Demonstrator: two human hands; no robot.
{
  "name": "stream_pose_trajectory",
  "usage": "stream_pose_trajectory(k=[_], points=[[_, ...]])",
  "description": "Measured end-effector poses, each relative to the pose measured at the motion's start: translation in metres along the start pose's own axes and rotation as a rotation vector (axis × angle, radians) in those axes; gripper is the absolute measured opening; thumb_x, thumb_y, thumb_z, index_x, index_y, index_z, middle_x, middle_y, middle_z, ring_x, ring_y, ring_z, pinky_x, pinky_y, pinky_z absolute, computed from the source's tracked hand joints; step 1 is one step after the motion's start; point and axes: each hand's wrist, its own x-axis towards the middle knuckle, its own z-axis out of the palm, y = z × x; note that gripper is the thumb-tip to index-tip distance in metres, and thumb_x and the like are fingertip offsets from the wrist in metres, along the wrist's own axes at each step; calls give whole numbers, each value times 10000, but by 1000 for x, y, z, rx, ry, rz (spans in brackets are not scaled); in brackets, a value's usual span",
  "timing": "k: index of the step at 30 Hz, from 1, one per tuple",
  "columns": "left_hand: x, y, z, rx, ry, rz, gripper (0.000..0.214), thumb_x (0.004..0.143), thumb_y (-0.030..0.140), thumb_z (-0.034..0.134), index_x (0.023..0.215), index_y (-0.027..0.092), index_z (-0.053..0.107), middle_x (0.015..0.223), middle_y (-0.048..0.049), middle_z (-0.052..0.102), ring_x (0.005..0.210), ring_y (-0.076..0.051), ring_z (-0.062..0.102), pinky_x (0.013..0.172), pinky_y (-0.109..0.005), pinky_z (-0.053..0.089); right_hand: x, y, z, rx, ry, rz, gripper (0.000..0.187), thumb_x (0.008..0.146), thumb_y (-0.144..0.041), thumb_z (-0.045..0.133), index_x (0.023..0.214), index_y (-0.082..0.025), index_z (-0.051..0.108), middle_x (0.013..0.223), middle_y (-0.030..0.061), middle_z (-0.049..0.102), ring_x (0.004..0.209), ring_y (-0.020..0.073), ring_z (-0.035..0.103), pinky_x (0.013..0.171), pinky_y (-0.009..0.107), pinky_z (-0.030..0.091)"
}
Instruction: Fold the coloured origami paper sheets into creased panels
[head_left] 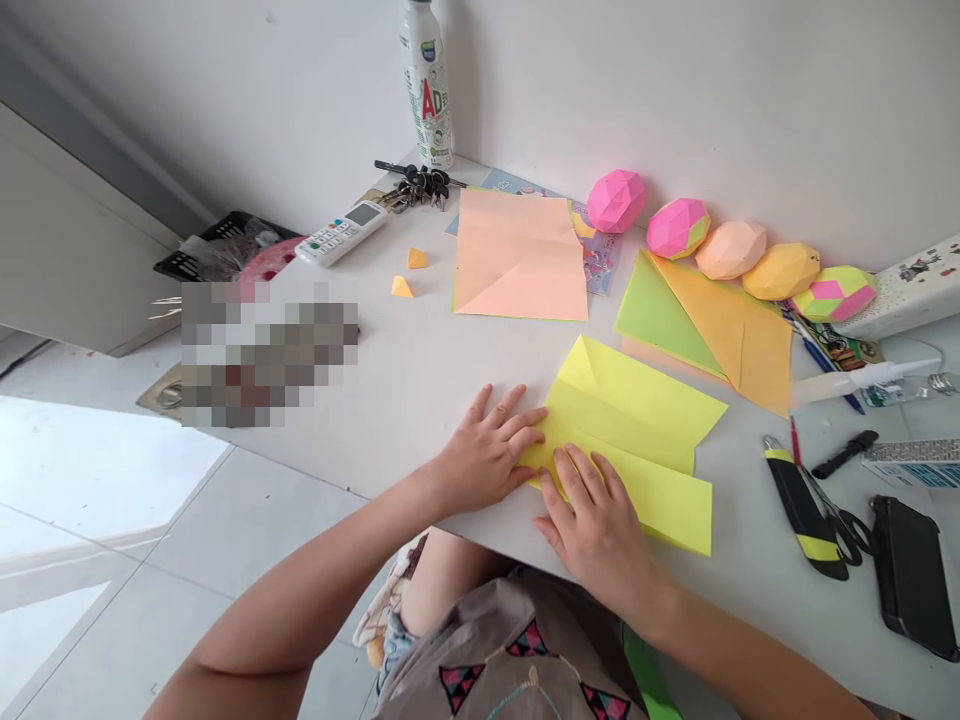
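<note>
A yellow sheet of paper lies on the white table, its near edge folded over into a strip and its far corner showing creases. My left hand rests flat at the sheet's left end, fingers spread, fingertips on the paper. Pressed on the folded strip is my right hand, its fingers stretched out and slightly apart. Neither hand grips anything. Beyond the yellow sheet lie a peach sheet and a green sheet with an orange sheet partly over it.
Several faceted paper balls, among them a pink one, line the wall. At right are a utility knife, scissors and a black phone. A remote, keys and a white bottle stand farther back.
</note>
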Motion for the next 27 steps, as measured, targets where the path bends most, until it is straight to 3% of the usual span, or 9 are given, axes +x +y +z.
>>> stream_pose_trajectory(k=[6, 12, 19, 27], points=[[0, -1, 0, 5, -13, 8, 327, 958, 400, 447, 1146, 177, 595, 1425, -56, 483, 1410, -328, 257, 1140, -604, 151, -2, -8, 2, -44, 58, -38, 347, 934, -333, 481, 1145, -93, 617, 1231, 204, 589, 1200, 342, 487, 988, 514, 420], [0, -2, 1, 10, -7, 8, 330, 960, 403, 449, 1142, 168, 592, 1425, -58, 483, 1409, -331, 259, 1142, -611, 129, 2, -16, 4, -2, 28, -28, 354, 921, -346, 507, 1147, -91, 605, 1175, 204, 592, 1144, 339, 506, 952, 502, 446], [0, -2, 1, 8, -41, 8, 330, 964, 408, 433, 1158, 182, 575, 1453, -40, 449, 1417, -338, 232, 1146, -614, 114, 1, -16, 7, -33, 79, -19, 277, 932, -270, 505, 1087, -71, 619, 1124, 193, 596, 1161, 334, 496, 959, 496, 445], [2, -16, -7, -16, -200, 41, 315, 961, 289, 409, 1255, 237, 508, 1513, 14, 353, 1451, -301, 114, 1156, -586, 50, -7, -14, 10, -21, 117, -30, 254, 926, -206, 512, 1087, -39, 617, 1090, 193, 600, 1175, 332, 501, 959, 471, 467]])
